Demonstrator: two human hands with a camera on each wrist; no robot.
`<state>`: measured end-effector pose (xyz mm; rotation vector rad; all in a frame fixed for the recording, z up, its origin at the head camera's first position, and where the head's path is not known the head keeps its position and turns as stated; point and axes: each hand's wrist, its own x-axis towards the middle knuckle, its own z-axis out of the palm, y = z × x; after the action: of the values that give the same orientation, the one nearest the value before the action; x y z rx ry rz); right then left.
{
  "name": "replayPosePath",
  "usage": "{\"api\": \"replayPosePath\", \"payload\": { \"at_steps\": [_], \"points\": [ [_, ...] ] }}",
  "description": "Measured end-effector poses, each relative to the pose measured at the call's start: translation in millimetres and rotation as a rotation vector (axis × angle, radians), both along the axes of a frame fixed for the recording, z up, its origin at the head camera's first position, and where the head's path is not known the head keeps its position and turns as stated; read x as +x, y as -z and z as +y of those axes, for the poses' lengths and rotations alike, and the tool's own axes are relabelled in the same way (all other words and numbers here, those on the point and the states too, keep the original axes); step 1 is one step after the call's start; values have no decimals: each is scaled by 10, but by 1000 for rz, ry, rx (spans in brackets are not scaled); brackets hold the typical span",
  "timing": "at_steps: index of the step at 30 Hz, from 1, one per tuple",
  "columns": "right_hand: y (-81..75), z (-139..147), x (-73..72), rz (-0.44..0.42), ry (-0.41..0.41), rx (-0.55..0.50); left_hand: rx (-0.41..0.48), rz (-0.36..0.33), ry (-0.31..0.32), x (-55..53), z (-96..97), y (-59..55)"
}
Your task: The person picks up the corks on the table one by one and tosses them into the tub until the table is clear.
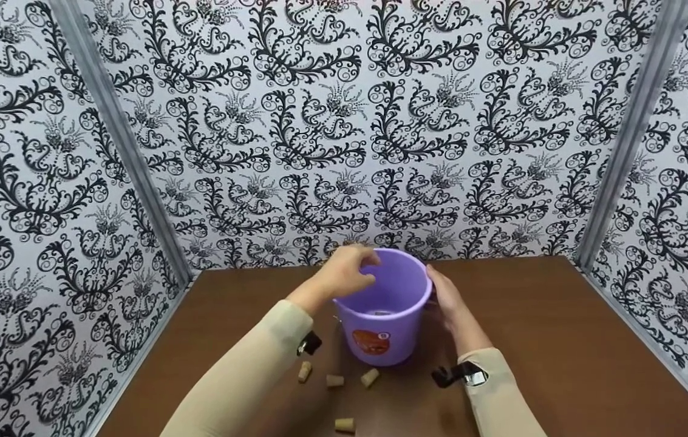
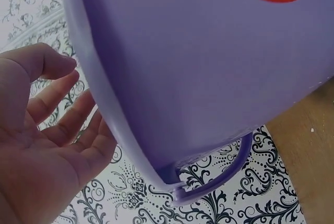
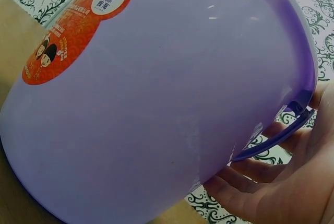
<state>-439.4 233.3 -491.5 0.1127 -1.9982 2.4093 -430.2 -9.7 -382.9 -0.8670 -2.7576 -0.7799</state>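
A purple bucket (image 1: 383, 337) with an orange-red label stands upright on the brown table. Over its left rim hangs my left hand (image 1: 347, 270), fingers loosely bent above the opening; the left wrist view shows nothing between that hand's thumb and fingers. My right hand (image 3: 282, 177) holds the bucket's right side, thumb by the rim and fingers bent against the wall near the purple handle (image 3: 274, 139). Several small corks lie in front of the bucket, among them one cork (image 1: 305, 371) at left and another cork (image 1: 345, 425) nearest me. Much of the bucket's inside is hidden.
The brown table (image 1: 520, 340) extends to both sides of the bucket. Black-and-white patterned walls (image 1: 331, 133) enclose the back and sides, with grey strips (image 1: 131, 152) at the corners. Dark camera mounts sit on both wrists.
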Motion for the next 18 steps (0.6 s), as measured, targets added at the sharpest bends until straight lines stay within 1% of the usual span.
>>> {"api": "replayPosePath", "payload": {
  "at_steps": [4, 6, 9, 13, 15, 18],
  "points": [
    [3, -2, -27, 7, 9, 3, 0, 28, 20, 95, -25, 46],
    [10, 9, -33, 4, 10, 11, 14, 50, 20, 155, -33, 74],
    [33, 26, -22, -1, 11, 54, 43, 68, 16, 256, -50, 129],
    [56, 55, 4, 5, 42, 106, 73, 91, 32, 363, -79, 187],
    [60, 61, 12, 11, 51, 104, 84, 126, 31, 413, -102, 198],
    [71, 66, 26, -5, 10, 66, 97, 188, 20, 518, -146, 218]
  ]
}}
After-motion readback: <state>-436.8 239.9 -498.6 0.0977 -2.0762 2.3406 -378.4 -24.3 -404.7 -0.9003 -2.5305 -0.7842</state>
